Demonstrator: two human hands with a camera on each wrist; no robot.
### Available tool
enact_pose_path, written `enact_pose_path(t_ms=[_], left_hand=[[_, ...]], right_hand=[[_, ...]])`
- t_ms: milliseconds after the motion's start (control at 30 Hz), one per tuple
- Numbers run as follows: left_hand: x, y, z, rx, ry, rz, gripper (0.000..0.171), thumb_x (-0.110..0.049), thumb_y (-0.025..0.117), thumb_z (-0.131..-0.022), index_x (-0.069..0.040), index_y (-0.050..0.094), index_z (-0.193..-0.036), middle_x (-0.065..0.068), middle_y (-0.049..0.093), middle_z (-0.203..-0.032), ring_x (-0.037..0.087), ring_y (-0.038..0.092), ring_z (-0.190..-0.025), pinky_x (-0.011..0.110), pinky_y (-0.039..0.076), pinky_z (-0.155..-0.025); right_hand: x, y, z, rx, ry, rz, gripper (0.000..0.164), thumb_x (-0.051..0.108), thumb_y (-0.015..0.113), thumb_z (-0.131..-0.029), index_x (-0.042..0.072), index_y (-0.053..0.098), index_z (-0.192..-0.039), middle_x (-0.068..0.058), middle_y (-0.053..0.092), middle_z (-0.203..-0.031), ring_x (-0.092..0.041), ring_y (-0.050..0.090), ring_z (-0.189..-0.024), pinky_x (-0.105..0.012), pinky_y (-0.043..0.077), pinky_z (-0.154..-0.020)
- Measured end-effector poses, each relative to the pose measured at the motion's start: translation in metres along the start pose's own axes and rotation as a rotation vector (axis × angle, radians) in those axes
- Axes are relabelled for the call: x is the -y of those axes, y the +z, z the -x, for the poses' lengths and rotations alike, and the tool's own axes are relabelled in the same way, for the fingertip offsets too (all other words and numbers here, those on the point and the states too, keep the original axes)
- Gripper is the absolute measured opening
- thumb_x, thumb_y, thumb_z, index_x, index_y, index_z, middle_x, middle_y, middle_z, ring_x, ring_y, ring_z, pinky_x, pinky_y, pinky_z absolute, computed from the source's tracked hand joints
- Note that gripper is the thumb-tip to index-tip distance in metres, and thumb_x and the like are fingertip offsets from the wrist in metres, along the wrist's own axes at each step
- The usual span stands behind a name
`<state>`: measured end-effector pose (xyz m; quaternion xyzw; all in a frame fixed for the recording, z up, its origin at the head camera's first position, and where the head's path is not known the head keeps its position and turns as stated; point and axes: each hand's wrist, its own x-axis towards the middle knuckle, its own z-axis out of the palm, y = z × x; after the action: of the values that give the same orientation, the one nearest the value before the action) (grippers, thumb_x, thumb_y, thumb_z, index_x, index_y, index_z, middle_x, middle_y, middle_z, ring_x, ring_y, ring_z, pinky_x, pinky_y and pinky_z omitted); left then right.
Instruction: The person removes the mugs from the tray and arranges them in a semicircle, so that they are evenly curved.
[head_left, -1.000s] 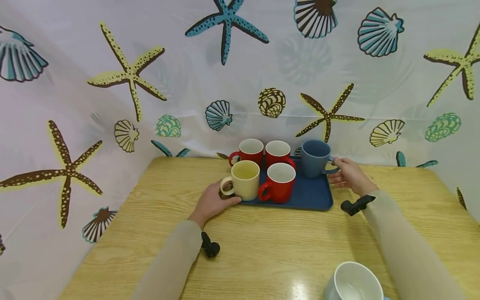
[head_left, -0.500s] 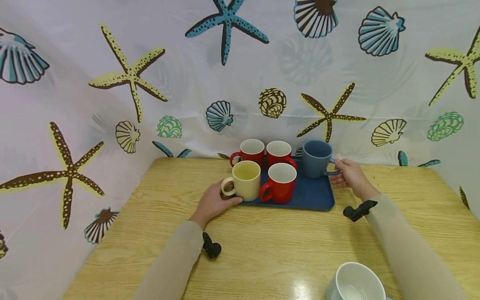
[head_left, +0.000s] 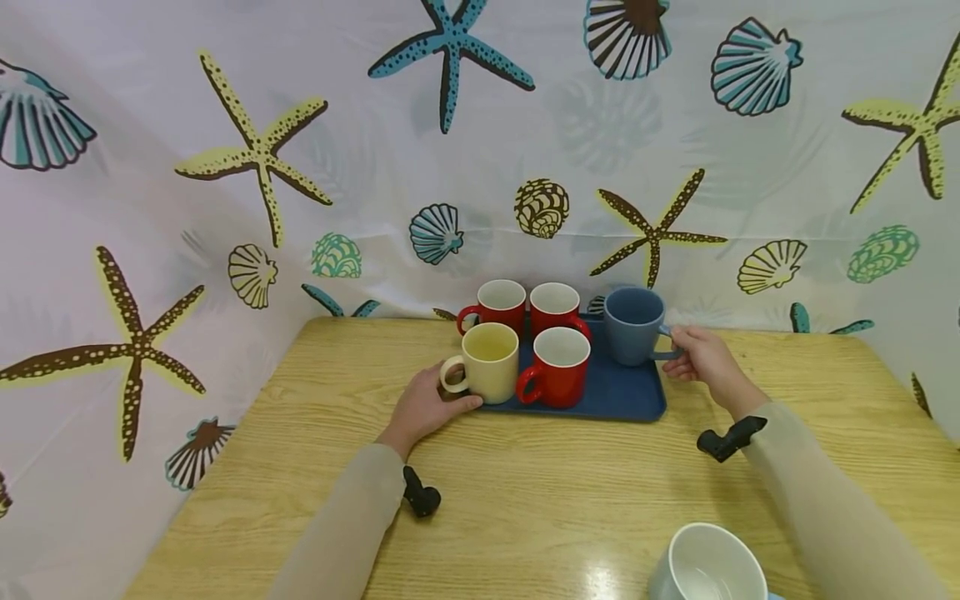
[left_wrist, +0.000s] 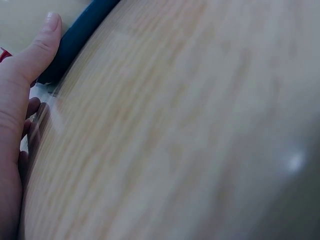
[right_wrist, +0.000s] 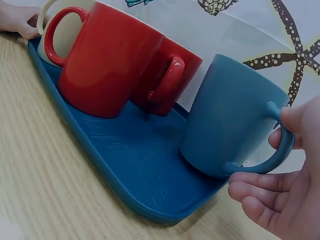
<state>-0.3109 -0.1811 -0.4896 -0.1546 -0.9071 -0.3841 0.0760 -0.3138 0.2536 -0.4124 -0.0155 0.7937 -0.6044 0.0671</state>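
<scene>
My right hand (head_left: 708,364) pinches the handle of a blue mug (head_left: 627,340) between thumb and index finger. This mug stands at the back right of a dark blue tray (head_left: 628,400); the right wrist view shows the other fingers lying loose beneath the handle. At the tray's front left corner, my left hand (head_left: 426,407) grips the rim, its thumb (left_wrist: 42,47) along the edge and its other fingers partly hidden. Just beside that hand is a cream mug (head_left: 497,377), handle to the left. A red mug (head_left: 564,377) with a white inside stands right of it.
Two more red mugs, one back left (head_left: 510,318) and one back middle (head_left: 551,322), stand behind. A pale mug (head_left: 697,575) sits near the front on the wooden table (head_left: 487,500). A shell-patterned cloth (head_left: 480,167) hangs close behind the tray.
The blue mug has shifted slightly toward me on the tray, my right hand moving with it and a little to the right. My left hand and the other mugs hold their places.
</scene>
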Motion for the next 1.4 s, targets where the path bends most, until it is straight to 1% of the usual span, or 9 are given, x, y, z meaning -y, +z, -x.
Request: enact_pose_path(t_ms=[167,333,567,733,800,900,1000,1233,1400], left_hand=[[0.001,0.001,0.001,0.002,-0.013,-0.014,0.070,-0.065,0.070,-0.066,-0.022,0.056,-0.119,-0.006,0.061,-0.112,0.011,0.055,-0.103,0.035,0.043,-0.090],[0.001,-0.002,0.003,-0.005,-0.024,0.000,0.068,-0.062,0.072,-0.067,-0.021,0.057,-0.120,-0.004,0.061,-0.113,0.013,0.055,-0.104,0.038,0.042,-0.091],[-0.002,-0.003,0.004,0.002,-0.024,-0.003,0.069,-0.062,0.072,-0.067,-0.020,0.057,-0.120,-0.004,0.061,-0.113,0.014,0.055,-0.105,0.037,0.042,-0.091],[-0.002,-0.002,0.004,0.002,-0.025,-0.006,0.069,-0.062,0.072,-0.067,-0.021,0.057,-0.120,-0.004,0.061,-0.113,0.013,0.055,-0.104,0.037,0.042,-0.092],[-0.001,-0.001,0.004,0.000,-0.021,-0.006,0.068,-0.061,0.073,-0.067,-0.021,0.057,-0.119,-0.004,0.061,-0.113,0.013,0.055,-0.104,0.037,0.042,-0.091],[0.000,-0.001,0.003,-0.003,-0.006,-0.002,0.066,-0.059,0.074,-0.068,-0.021,0.057,-0.119,-0.004,0.061,-0.112,0.013,0.055,-0.104,0.037,0.043,-0.091],[0.001,-0.001,0.002,-0.006,-0.001,-0.004,0.067,-0.061,0.072,-0.067,-0.021,0.057,-0.119,-0.005,0.061,-0.112,0.012,0.055,-0.103,0.037,0.043,-0.090],[0.003,0.001,0.000,-0.004,-0.004,-0.016,0.071,-0.067,0.069,-0.065,-0.022,0.057,-0.119,-0.006,0.061,-0.112,0.011,0.055,-0.103,0.036,0.043,-0.090],[0.001,0.002,0.000,-0.002,-0.011,-0.006,0.072,-0.066,0.070,-0.065,-0.022,0.057,-0.120,-0.005,0.060,-0.113,0.012,0.055,-0.105,0.037,0.042,-0.092]], right_hand=[[-0.001,0.001,0.007,0.001,-0.002,-0.022,0.032,0.034,0.038,-0.101,0.006,0.046,-0.089,-0.008,0.064,-0.073,-0.015,0.064,-0.067,-0.032,0.051,-0.064],[-0.003,0.002,0.012,0.011,-0.025,-0.046,0.032,0.034,0.039,-0.101,0.005,0.047,-0.090,-0.006,0.064,-0.073,-0.014,0.063,-0.066,-0.031,0.052,-0.065],[-0.005,0.001,0.024,0.014,-0.032,-0.036,0.032,0.034,0.041,-0.100,0.005,0.047,-0.089,-0.008,0.063,-0.075,-0.015,0.063,-0.069,-0.032,0.051,-0.066],[-0.008,0.000,0.032,0.024,-0.021,-0.034,0.037,0.036,0.041,-0.100,0.000,0.047,-0.092,-0.010,0.062,-0.077,-0.016,0.063,-0.071,-0.032,0.050,-0.067],[-0.008,0.000,0.035,0.033,-0.025,-0.036,0.036,0.035,0.041,-0.100,0.001,0.047,-0.091,-0.010,0.062,-0.077,-0.017,0.063,-0.072,-0.032,0.050,-0.066],[-0.009,0.000,0.039,0.054,-0.042,-0.047,0.030,0.033,0.041,-0.100,0.006,0.048,-0.089,-0.011,0.063,-0.079,-0.017,0.064,-0.073,-0.031,0.050,-0.066],[-0.009,-0.001,0.043,0.070,-0.055,-0.052,0.029,0.034,0.041,-0.100,0.008,0.048,-0.088,-0.011,0.063,-0.079,-0.017,0.064,-0.075,-0.031,0.050,-0.067],[-0.009,0.000,0.053,0.084,-0.065,-0.050,0.042,0.038,0.042,-0.099,-0.004,0.044,-0.094,-0.011,0.062,-0.080,-0.018,0.064,-0.076,-0.032,0.050,-0.068],[-0.009,-0.001,0.060,0.103,-0.073,-0.071,0.042,0.037,0.043,-0.099,-0.004,0.045,-0.093,-0.013,0.062,-0.080,-0.019,0.064,-0.076,-0.033,0.050,-0.067]])
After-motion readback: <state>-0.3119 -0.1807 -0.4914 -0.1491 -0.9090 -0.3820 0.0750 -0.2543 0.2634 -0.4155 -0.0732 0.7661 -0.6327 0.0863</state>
